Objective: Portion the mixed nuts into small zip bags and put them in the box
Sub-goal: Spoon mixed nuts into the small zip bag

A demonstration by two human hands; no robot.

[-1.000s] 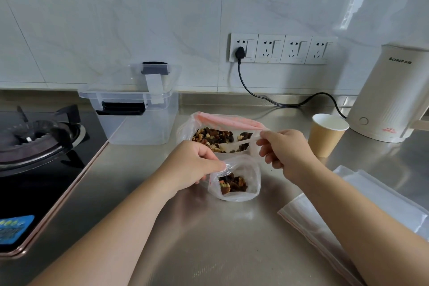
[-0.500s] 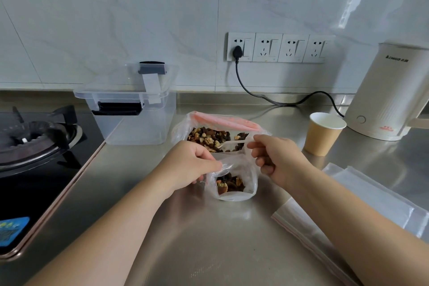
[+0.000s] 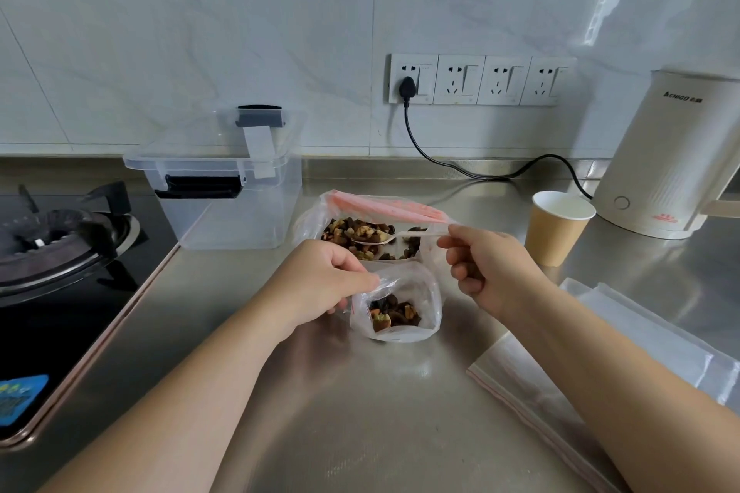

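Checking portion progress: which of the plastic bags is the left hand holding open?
The small bag nearest the person, holding few nuts. The large pink-zip bag sits behind it; flat empty bags lie right.

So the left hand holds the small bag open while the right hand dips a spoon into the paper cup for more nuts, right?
Not quite. The head view shows the right hand holding the spoon over the big bag of mixed nuts, not the paper cup. The left hand does hold the small bag open.
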